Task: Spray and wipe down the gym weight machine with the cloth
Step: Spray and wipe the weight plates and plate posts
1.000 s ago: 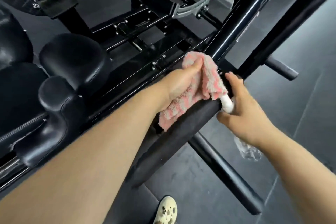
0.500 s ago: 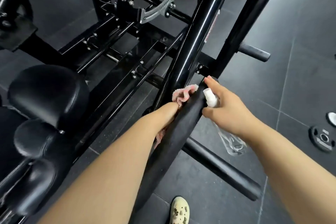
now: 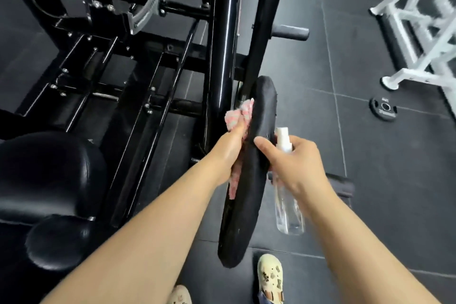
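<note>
Left hand [image 3: 228, 153] grips pink cloth [image 3: 240, 116] against pad [image 3: 249, 180] at 9 o'clock side; right hand [image 3: 293, 163] holds spray bottle [image 3: 287, 207], thumb on pad.

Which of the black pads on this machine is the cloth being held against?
The long narrow pad in the centre, between both hands; the left hand presses the pink cloth on it. The rounded pads at left go untouched.

Pink-and-white striped cloth [image 3: 243, 112], black padded bar [image 3: 249, 180], clear spray bottle [image 3: 287, 207], dark grey floor [image 3: 370, 155]

Weight plate [image 3: 384, 108] lettering — too blurred.
</note>
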Tool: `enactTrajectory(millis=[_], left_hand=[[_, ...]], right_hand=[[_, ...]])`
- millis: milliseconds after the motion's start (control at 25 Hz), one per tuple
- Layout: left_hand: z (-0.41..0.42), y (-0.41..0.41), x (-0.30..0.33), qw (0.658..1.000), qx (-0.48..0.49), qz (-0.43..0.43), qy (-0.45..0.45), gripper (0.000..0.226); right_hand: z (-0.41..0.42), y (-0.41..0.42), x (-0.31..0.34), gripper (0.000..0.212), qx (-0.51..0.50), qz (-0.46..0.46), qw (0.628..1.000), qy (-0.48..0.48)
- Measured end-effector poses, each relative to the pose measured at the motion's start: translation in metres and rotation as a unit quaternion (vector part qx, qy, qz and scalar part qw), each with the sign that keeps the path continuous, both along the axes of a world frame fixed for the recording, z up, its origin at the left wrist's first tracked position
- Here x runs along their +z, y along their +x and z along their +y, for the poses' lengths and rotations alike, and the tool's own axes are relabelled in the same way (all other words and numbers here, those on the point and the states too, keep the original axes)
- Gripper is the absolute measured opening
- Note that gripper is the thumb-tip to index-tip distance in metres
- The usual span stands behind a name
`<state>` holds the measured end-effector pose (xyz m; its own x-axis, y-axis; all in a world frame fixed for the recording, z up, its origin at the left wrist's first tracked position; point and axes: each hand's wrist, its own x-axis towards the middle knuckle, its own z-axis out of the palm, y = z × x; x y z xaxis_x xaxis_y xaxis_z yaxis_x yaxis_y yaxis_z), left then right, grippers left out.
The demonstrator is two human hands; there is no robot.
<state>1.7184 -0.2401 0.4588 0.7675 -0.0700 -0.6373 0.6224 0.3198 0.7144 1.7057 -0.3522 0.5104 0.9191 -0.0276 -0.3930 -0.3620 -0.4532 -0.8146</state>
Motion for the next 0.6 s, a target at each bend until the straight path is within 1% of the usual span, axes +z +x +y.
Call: enactTrajectory(millis=[80, 120, 200, 240, 320, 360, 400, 480, 520, 600], left_hand=[[-0.001, 0.004, 0.009, 0.999, 0.009, -0.032, 0.016, 0.037], [-0.001, 0.005, 0.013, 0.998, 0.012, -0.054, 0.016, 0.034], [0.002, 0.009, 0.013, 0.996, -0.002, -0.087, 0.025, 0.042], [0.003, 0.012, 0.016, 0.996, -0.011, -0.082, 0.038, 0.046], [0.006, 0.018, 0.029, 0.996, -0.010, -0.061, 0.061, 0.054], [0.005, 0.021, 0.037, 0.996, -0.006, -0.060, 0.065, 0.054], [0.005, 0.023, 0.042, 0.995, -0.006, -0.068, 0.071, 0.051], [0.005, 0.023, 0.050, 0.990, -0.017, -0.068, 0.123, 0.045], [0.006, 0.020, 0.050, 0.988, -0.019, -0.056, 0.143, 0.046], [0.005, 0.002, 0.042, 0.990, -0.004, -0.012, 0.141, 0.054]], right_hand=[[0.002, -0.012, 0.001, 0.041, -0.016, -0.003, 1.000, -0.014], [0.003, -0.018, 0.001, 0.041, -0.024, 0.000, 1.000, -0.018], [0.003, -0.030, -0.003, 0.042, -0.028, 0.007, 0.999, -0.018], [0.002, -0.038, -0.006, 0.038, -0.030, 0.014, 0.999, -0.021], [0.001, -0.060, -0.013, 0.023, -0.029, 0.025, 0.999, -0.020], [0.000, -0.073, -0.015, 0.018, -0.024, 0.038, 0.999, -0.010], [0.000, -0.086, -0.015, 0.013, -0.017, 0.057, 0.998, -0.001], [-0.004, -0.096, -0.013, 0.003, 0.000, 0.101, 0.995, 0.001], [-0.008, -0.088, -0.010, 0.009, -0.007, 0.098, 0.995, 0.007], [-0.015, -0.044, -0.003, 0.029, -0.054, 0.053, 0.996, 0.036]])
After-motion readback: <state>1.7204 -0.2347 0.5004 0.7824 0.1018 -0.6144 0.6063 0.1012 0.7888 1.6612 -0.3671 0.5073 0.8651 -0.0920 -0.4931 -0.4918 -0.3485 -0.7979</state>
